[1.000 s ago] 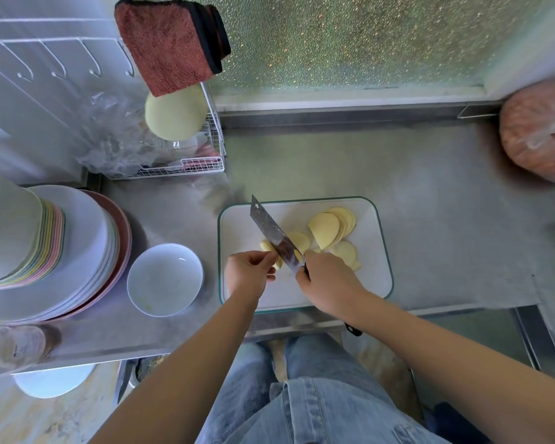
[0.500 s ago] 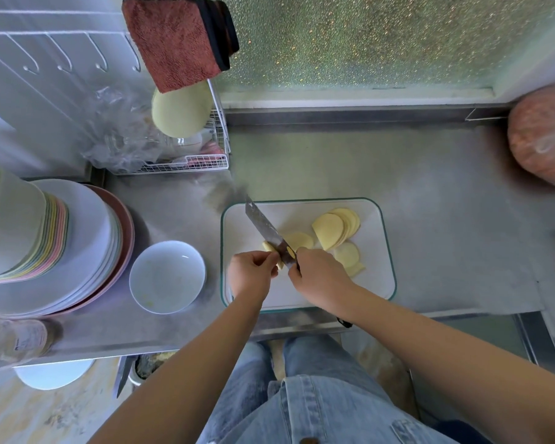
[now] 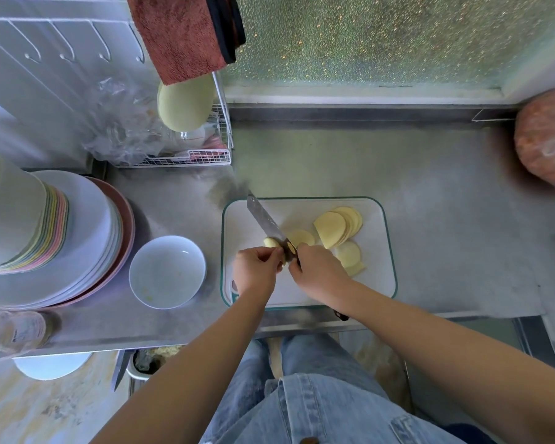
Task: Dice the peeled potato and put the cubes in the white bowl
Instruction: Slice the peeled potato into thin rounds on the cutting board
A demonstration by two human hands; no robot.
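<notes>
1. Broadly, the steel counter fills the view, with a pinkish bag at its two o'clock edge.
2. A tall stack of plates stands at nine o'clock on the counter.
3. The cutting board (white, with a green rim) lies at the centre.
4. The white bowl sits at the board's nine o'clock, just beside it and between the board and the plates.
5. The left hand has its fingers curled on the remaining potato piece, pinning it to the board at about eight o'clock.
6. The right hand is clenched round the handle of the knife, touching the left hand.
7. The blade points to eleven o'clock and meets the potato piece.
8. Cut potato slices lie overlapped from the board's one to four o'clock.
</notes>
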